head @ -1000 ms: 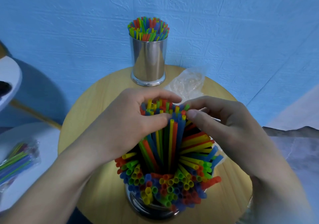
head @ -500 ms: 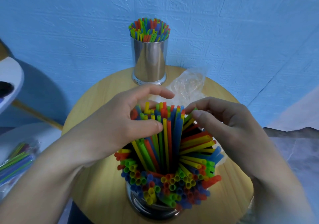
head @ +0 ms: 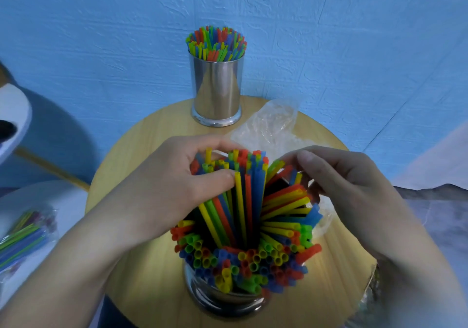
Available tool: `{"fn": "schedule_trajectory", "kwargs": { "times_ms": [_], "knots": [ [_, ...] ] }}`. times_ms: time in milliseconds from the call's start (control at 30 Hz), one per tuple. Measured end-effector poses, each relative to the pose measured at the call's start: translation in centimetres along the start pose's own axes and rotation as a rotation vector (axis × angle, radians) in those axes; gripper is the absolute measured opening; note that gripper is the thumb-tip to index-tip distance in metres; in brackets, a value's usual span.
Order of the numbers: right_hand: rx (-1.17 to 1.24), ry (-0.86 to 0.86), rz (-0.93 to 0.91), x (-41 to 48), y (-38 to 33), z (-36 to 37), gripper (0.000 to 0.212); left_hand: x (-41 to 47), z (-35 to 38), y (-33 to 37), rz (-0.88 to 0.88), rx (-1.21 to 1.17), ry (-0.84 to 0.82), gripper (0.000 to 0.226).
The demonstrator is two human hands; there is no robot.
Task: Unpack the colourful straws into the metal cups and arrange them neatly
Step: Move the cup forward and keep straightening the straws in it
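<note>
Bunching straws in the near cup, left hand grips, right hand touches them.

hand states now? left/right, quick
Left hand: holding the upright bunch of straws standing in the near metal cup.
Right hand: curled at the bunch's right side, touching straws; grip cannot be told.

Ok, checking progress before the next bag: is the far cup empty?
No, the far cup is packed with upright straws that stick out above its rim.
</note>
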State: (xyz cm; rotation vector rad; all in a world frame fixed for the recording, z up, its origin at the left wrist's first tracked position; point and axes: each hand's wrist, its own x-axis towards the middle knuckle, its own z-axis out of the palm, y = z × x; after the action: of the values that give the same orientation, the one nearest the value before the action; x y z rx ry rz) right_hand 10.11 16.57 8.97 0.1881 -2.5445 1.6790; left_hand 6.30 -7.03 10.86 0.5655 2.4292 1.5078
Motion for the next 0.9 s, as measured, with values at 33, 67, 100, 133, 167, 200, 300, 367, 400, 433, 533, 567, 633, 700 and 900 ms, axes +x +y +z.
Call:
{"fn": "schedule_trajectory", "kwargs": {
  "times_ms": [33,67,100,133,167,200,300,367,400,433,533,567,633,700,900],
  "knots": [
    [0.016,0.002,-0.003,0.0,0.0,-0.1,0.033,0.0,0.0,0.0,-0.005,0.014,0.026,0.025],
    [0.029,0.006,-0.003,-0.1,0.0,-0.1,0.033,-0.1,0.0,-0.2,-0.006,0.032,0.046,0.024],
    [0.039,0.011,0.002,-0.2,0.0,-0.2,0.035,-0.2,0.1,-0.2,-0.003,0.047,0.051,0.021],
    [0.050,0.013,0.007,-0.2,0.1,-0.3,0.036,-0.3,0.1,-0.2,0.000,0.059,0.046,0.020],
    [0.058,0.011,0.007,-0.3,0.1,-0.4,0.035,-0.4,0.1,-0.2,0.005,0.062,0.041,0.022],
    [0.058,0.005,0.002,-0.4,0.1,-0.4,0.032,-0.5,0.1,-0.2,0.010,0.063,0.044,0.027],
    [0.034,-0.016,0.008,-0.5,-0.1,-0.5,0.027,-0.7,-0.1,-0.1,0.029,0.100,0.089,0.037],
    [0.023,-0.028,0.014,-0.6,-0.1,-0.5,0.024,-0.8,-0.2,0.2,0.057,0.107,0.084,0.039],
    [0.022,-0.039,0.018,-0.6,-0.1,-0.5,0.024,-0.7,-0.3,0.3,0.066,0.100,0.068,0.040],
    [0.028,-0.049,0.024,-0.6,0.0,-0.5,0.024,-0.6,-0.4,0.5,0.073,0.094,0.050,0.042],
    [0.037,-0.058,0.035,-0.5,0.2,-0.6,0.022,-0.1,-0.3,0.9,0.093,0.127,0.002,0.049],
    [0.035,-0.064,0.033,-0.5,0.2,-0.6,0.018,0.1,-0.3,1.1,0.091,0.157,-0.011,0.051],
    [0.033,-0.064,0.026,-0.6,0.1,-0.8,0.014,0.4,-0.1,1.5,0.074,0.222,-0.033,0.055],
    [0.024,-0.054,0.021,-0.8,0.0,-1.1,0.022,0.7,0.0,1.7,0.058,0.269,-0.055,0.054],
    [0.011,-0.142,0.005,-0.9,-0.3,-1.3,0.020,1.3,1.1,2.4,0.073,0.474,-0.038,0.054]
  ]
}}
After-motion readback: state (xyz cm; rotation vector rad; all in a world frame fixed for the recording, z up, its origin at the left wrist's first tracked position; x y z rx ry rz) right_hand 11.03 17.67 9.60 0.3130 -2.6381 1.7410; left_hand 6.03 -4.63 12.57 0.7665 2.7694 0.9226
